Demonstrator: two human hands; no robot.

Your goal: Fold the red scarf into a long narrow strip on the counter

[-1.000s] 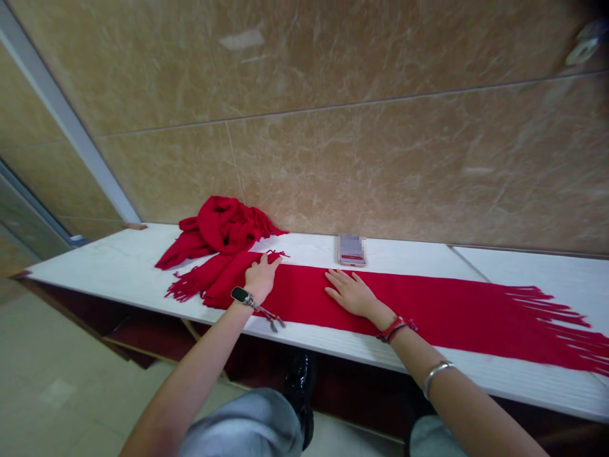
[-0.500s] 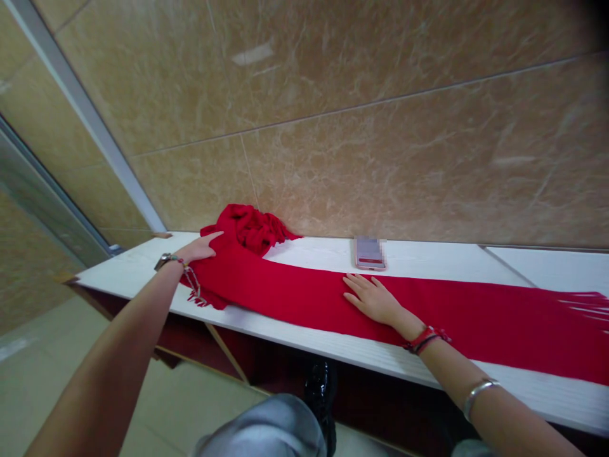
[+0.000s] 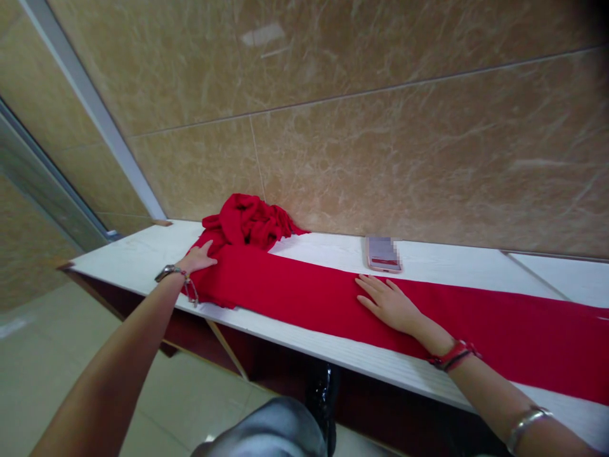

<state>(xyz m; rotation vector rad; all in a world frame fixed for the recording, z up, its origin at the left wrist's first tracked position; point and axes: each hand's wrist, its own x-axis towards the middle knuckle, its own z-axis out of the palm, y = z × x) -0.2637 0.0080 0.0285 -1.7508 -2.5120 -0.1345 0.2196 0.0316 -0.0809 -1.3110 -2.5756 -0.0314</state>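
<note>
A long red scarf lies stretched along the white counter, its right part running out of view. At its left end my left hand rests on the cloth, fingers spread. My right hand lies flat on the scarf's middle, palm down and fingers extended. Behind the left end, a crumpled heap of red cloth with fringe sits against the wall; where it meets the flat part I cannot tell exactly.
The narrow white counter stands against a tan marble-tiled wall. A phone lies behind the scarf, close to my right fingertips. Open dark red shelves are below the counter top. My knee is near its front edge.
My left hand has shifted down slightly on the cloth, and the fringe by its wrist is no longer plainly visible. The view has turned a little; my right hand stays flat on the scarf.
</note>
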